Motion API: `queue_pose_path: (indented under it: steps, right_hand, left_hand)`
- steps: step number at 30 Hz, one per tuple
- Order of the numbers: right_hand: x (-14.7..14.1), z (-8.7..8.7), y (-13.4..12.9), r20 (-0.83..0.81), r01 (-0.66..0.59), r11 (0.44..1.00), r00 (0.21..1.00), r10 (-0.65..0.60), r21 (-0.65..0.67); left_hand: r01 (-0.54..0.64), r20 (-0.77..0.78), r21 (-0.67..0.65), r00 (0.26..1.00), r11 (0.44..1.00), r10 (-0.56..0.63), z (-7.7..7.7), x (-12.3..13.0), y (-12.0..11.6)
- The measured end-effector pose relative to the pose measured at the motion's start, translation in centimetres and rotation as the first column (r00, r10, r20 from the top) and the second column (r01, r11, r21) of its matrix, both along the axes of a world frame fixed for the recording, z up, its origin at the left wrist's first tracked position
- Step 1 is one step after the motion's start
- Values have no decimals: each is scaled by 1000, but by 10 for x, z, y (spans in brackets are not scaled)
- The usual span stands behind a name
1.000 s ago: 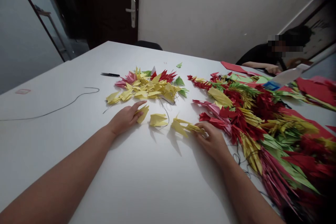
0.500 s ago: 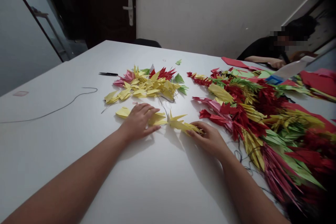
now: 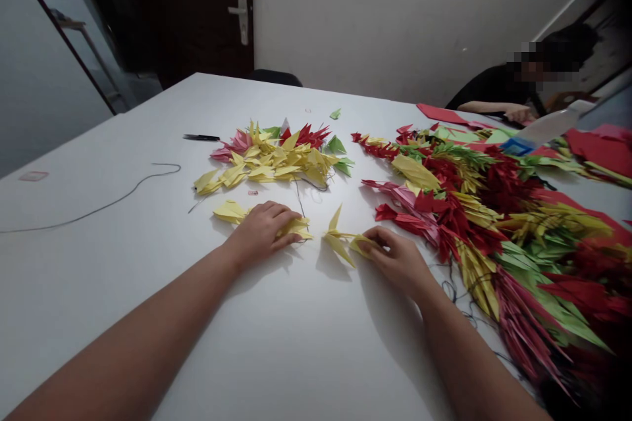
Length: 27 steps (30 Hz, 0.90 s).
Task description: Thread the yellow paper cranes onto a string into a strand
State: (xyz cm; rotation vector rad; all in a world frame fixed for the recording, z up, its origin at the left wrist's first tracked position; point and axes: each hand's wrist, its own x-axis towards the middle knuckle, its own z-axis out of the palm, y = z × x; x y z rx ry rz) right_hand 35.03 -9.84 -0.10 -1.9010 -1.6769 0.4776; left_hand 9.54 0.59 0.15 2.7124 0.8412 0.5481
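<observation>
Right hand (image 3: 397, 256): grip pinched between thumb and fingers on a small yellow paper piece (image 3: 363, 247). A spiky yellow piece (image 3: 336, 241) sits just left of it, points spread, meeting the held one.

Left hand (image 3: 261, 231): palm down, thumb and fingers apart around a yellow folded piece (image 3: 300, 229); can't tell if it's actually gripped. Another yellow piece (image 3: 228, 212) pokes out past the wrist side. Dark thread (image 3: 298, 197) runs from the pile down to this hand.

Beyond the hands, mid-table (image 3: 296, 348): mixed pile (image 3: 276, 161), mostly yellow, with pink, red, green at edges. Black pen-like tool (image 3: 201, 137) left of pile; loose dark cord (image 3: 123, 198) farther left.

Right side: big heap (image 3: 461, 210) of red, yellow, green, pink folded paper. Co-worker in dark top (image 3: 481, 89) at far right corner; dark door (image 3: 202, 13) behind.
</observation>
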Motion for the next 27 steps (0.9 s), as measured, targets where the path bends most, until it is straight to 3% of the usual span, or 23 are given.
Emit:
queue_pose_path:
  steps: [2,5,7,9,11,14,17,22,25,27]
  right_hand:
    - [8,-1,-2,17,33,998,999,-33,47]
    - [5,6,-2,104,87,960,988,-118,266]
    - [-8,17,1,214,-2,930,973,-83,367]
    - [-26,28,7,355,-198,932,931,83,303]
    - [-40,33,15,468,-314,935,860,205,167]
    - [-46,31,26,508,-313,950,815,277,-16]
    - [-39,23,30,470,-350,934,814,342,-73]
    - [-25,19,24,475,-444,896,787,394,-7]
    - [-22,15,23,526,-415,891,807,268,182]
    - [-21,11,24,544,-426,855,811,216,297]
  left_hand:
    - [-21,-37,-8,999,1000,20,0,0,0]
    - [-45,-70,10,996,999,46,-1,0,0]
    - [-42,-83,30,996,999,45,-1,0,0]
    - [-40,-90,52,995,998,44,-2,0,-1]
    - [-42,-99,69,994,997,49,-2,-1,-1]
    - [-34,-123,70,992,997,42,-2,-2,-1]
    - [-25,-126,72,991,997,34,-1,-2,0]
    - [-10,-117,68,993,998,18,1,2,-3]
    - [22,-95,59,995,998,-16,3,6,-8]
    - [13,-91,43,996,999,-9,4,7,-9]
